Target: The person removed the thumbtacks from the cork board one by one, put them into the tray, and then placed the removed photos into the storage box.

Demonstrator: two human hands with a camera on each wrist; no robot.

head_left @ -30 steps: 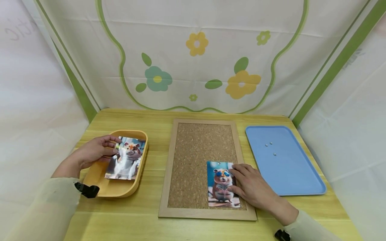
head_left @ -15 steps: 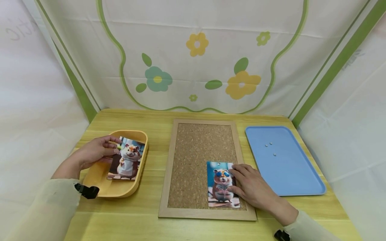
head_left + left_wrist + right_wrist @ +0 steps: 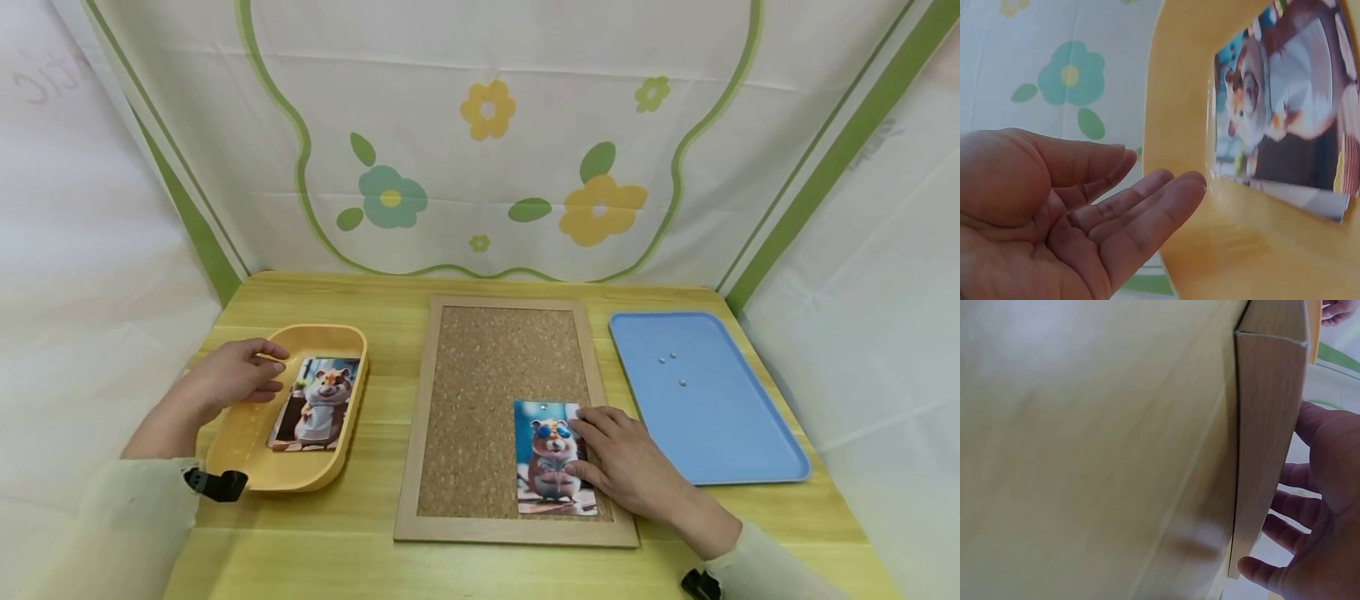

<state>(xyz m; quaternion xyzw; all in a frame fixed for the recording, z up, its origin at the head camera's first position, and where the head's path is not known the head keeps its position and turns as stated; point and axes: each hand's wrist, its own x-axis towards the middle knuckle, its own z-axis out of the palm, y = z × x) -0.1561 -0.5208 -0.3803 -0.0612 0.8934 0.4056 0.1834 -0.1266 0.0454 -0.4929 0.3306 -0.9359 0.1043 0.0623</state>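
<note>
My left hand [image 3: 236, 373] hovers over the left side of a yellow bin [image 3: 258, 462], fingers apart from the cards and holding nothing. A picture card of a hamster in an apron [image 3: 324, 408] lies in the bin, with the edge of another card showing under it in the left wrist view. My right hand [image 3: 626, 458] rests with spread fingers on the right edge of a picture card of a hamster in blue sunglasses [image 3: 553, 467]. This card lies at the lower right of a wood-framed corkboard [image 3: 480, 417], with a small pin [image 3: 543, 407] at its top edge.
A blue tray [image 3: 727, 417] stands to the right of the corkboard, with several small silver pins [image 3: 682, 383] on it. Everything sits on a wood-patterned table [image 3: 300, 550]. A white curtain [image 3: 450, 50] printed with flowers closes off the back.
My left hand has let go of the apron hamster card and drawn slightly left. The card has dropped flat into the bin. My right hand has stayed in place.
</note>
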